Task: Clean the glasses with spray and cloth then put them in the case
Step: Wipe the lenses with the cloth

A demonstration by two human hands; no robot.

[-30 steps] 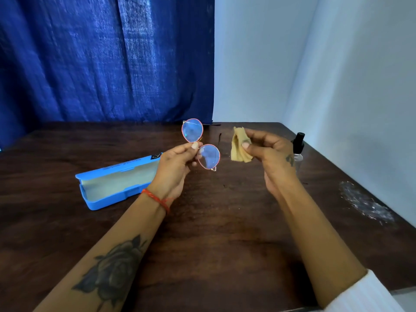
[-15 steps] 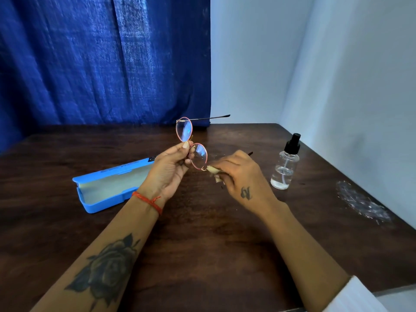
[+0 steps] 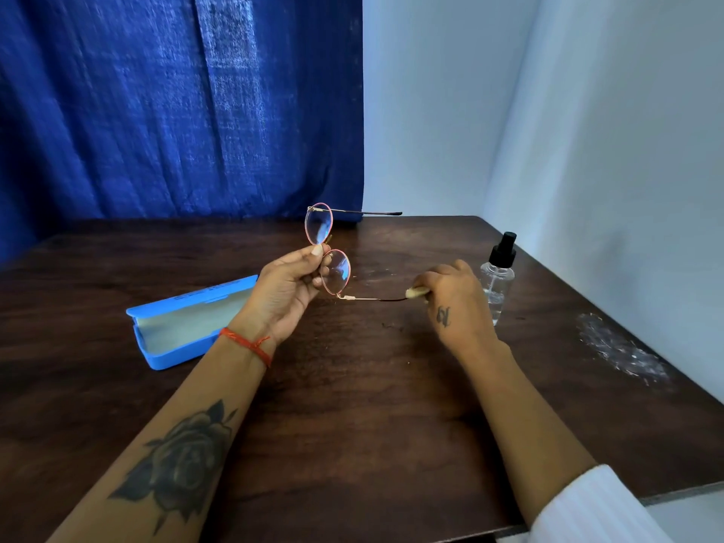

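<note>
My left hand (image 3: 288, 286) pinches the pink-rimmed round glasses (image 3: 337, 274) at the bridge, holding them on end above the table, one lens over the other. Both temple arms stick out to the right. My right hand (image 3: 450, 297) grips the yellow cloth (image 3: 416, 293), wrapped round the tip of the lower temple arm; only a small bit of cloth shows. The blue case (image 3: 188, 321) lies open on the table left of my left hand. The clear spray bottle (image 3: 497, 278) with a black nozzle stands just behind my right hand.
The dark wooden table (image 3: 352, 405) ends at a white wall on the right and a blue curtain (image 3: 176, 103) at the back. A crumpled clear plastic wrapper (image 3: 621, 352) lies near the right wall.
The glasses turned from facing me to edge-on with the temple arms unfolded. My right hand came in with the cloth to the lower lens, then slid right along the lower temple arm to its tip.
</note>
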